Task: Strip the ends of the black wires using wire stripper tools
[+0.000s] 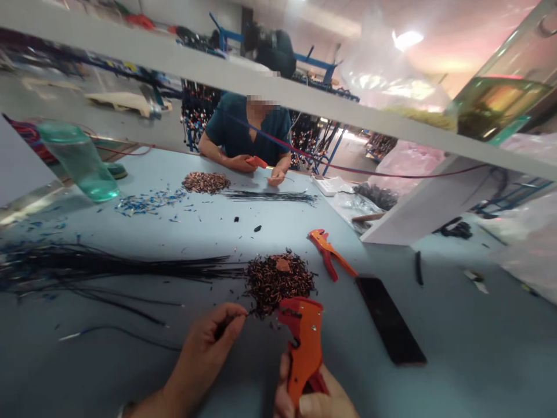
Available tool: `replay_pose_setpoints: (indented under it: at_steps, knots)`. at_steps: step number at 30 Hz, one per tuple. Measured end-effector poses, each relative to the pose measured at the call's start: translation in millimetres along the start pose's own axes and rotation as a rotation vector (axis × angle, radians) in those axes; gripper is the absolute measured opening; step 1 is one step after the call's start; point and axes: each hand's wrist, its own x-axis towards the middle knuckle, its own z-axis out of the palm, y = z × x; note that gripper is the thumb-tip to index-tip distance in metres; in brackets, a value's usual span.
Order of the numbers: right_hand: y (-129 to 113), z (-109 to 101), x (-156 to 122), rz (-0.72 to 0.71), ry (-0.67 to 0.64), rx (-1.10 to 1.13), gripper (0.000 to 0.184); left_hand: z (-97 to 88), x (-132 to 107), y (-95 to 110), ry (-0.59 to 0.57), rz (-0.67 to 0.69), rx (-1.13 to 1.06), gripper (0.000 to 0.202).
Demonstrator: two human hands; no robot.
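At left, a bundle (pixel 152 267) of black wires is laid crosswise. Below it, a single wire (pixel 107 327) is arched from its silvery tip across to the left hand (pixel 209 342), where it is lost from sight. Seemingly the same wire is pinched there, between thumb and forefinger, with a short dark end left poking out. And here is the line that matters: that end is aimed rightward, its long axis set across the view, straight toward the side of the stripper (pixel 308 342). Near, but apart! Exactly where the end stops is hidden against the dark pile (pixel 278 284) just beyond. The stripper is gripped in the right hand (pixel 335 397), fingers and thumb wrapped around the handles, its length pointed forward, its mouth turned left to face the wire. How hard the handles are squeezed cannot be told. Farther right, a phone (pixel 389 319) is seen.
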Motion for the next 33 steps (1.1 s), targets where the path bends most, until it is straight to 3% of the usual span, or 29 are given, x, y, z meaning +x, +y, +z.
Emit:
replay_pose_setpoints:
  at_steps: [4,8,20,24,33]
  knots:
    - [-1.1,4.4,-4.9,0.061,0.064,-0.109,0.037,-0.5,-0.1,3.9,0.015,0.017,-0.011,0.021]
    - [1.5,6.5,-4.6,0.078,0.032,-0.158,0.039,-0.8,-1.1,5.2,0.002,0.011,-0.030,0.020]
    - [4.4,9.5,-3.5,0.052,-0.076,-0.053,0.036,0.5,-4.0,4.3,-0.039,0.064,-0.018,0.020]
    - [5.3,8.3,-3.1,0.050,-0.064,-0.062,0.036,0.6,-6.0,0.9,-0.098,0.087,-0.036,0.019]
    - [9.1,2.1,-3.5,0.025,-0.038,-0.052,0.038,2.1,-4.0,2.9,-0.108,0.081,-0.053,0.019]
